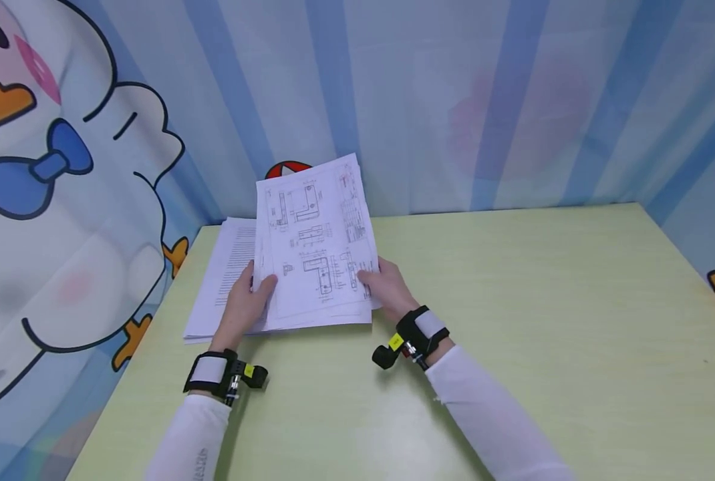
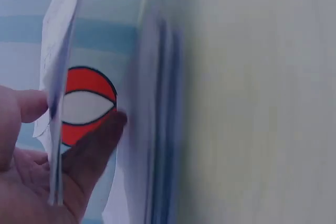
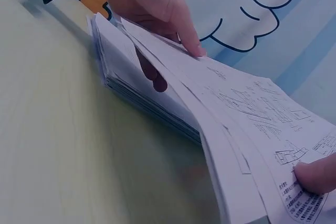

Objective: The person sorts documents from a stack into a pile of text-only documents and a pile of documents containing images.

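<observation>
Several loose sheets of paper (image 1: 297, 280) printed with technical drawings are held up and tilted between both hands. At their left edge the left hand (image 1: 244, 304) grips them, thumb on the printed face and fingers behind. The right hand (image 1: 389, 288) pinches the lower right edge, its thumb (image 3: 315, 176) lying on the print. Behind and to the left, a thicker stack of paper (image 1: 225, 267) with lines of text lies on the table. In the left wrist view, the held sheets (image 2: 59, 77) stand apart from that stack (image 2: 157, 129).
The pale green-yellow table (image 1: 544, 321) reaches to the right and toward the front. A striped blue curtain (image 1: 417, 100) with cartoon figures hangs behind the table and at its left. Each wrist wears a black strap (image 1: 423, 331) with a small camera.
</observation>
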{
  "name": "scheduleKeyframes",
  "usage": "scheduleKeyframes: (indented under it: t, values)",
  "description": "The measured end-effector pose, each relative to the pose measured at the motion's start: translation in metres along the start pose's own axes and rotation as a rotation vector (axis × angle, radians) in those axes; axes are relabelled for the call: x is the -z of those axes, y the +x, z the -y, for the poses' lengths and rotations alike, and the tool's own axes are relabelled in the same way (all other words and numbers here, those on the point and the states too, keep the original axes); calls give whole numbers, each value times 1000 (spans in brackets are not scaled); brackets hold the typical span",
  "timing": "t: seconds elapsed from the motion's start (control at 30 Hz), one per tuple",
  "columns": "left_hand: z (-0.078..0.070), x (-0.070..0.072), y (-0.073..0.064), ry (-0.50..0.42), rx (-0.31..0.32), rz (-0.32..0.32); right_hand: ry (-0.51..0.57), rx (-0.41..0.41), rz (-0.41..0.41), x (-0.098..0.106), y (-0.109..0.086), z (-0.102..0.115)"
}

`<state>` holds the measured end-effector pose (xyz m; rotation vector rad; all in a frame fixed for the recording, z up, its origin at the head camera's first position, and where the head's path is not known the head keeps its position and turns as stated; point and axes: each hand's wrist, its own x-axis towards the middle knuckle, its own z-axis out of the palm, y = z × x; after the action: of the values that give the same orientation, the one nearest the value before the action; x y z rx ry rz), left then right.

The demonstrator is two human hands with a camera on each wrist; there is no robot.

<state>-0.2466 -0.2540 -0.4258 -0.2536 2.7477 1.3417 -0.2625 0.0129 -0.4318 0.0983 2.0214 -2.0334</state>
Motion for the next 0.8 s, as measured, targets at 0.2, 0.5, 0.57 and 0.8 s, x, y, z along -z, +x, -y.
scheduleKeyframes:
  t: [0.2, 0.5, 0.57, 0.8]
  values:
    - [-21, -19, 0, -273, 95, 77, -24, 23, 23, 32, -11, 7]
    - [-44, -58, -3, -386, -21, 58, -109, 65, 27, 70, -20, 7]
    - [-48, -66, -4, -381, -39, 66, -117, 69, 26, 77, -23, 7]
    - [-60, -93, -7, -417, -123, 88, -157, 84, 0, 101, -29, 5]
